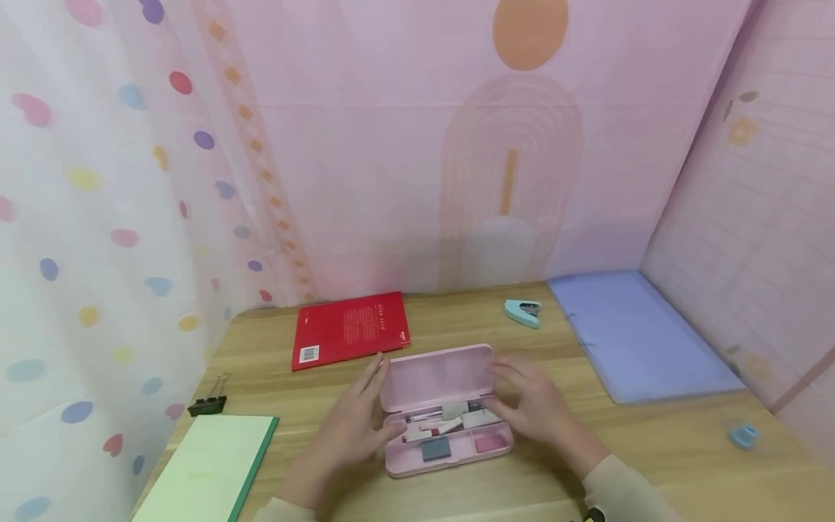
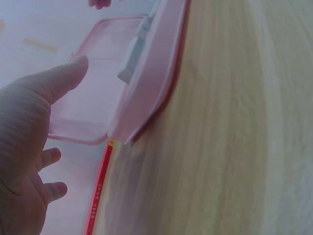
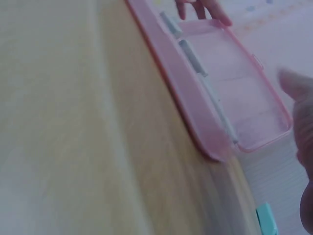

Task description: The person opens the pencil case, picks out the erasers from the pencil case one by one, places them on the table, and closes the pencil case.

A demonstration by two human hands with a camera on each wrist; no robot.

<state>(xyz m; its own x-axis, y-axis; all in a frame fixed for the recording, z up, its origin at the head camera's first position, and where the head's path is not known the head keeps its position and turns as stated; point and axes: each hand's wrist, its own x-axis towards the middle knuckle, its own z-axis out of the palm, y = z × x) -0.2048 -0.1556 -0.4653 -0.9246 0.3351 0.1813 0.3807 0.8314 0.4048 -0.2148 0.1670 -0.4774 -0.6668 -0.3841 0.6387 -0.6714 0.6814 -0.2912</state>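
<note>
Pencil case (image 1: 424, 470), lid (image 1: 437, 378) up, grey block (image 1: 435, 449) inside

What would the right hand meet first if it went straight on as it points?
Likely the raised lid of the pink pencil case, at its right edge; the right hand seems very close, though contact is unclear.

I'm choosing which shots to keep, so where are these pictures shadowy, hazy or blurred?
Head: fairly even light, soft shadows on the wood-grain table; left wrist: washed-out haze over the pink pencil case; right wrist: similar haze, with the right hand blurred.
</note>
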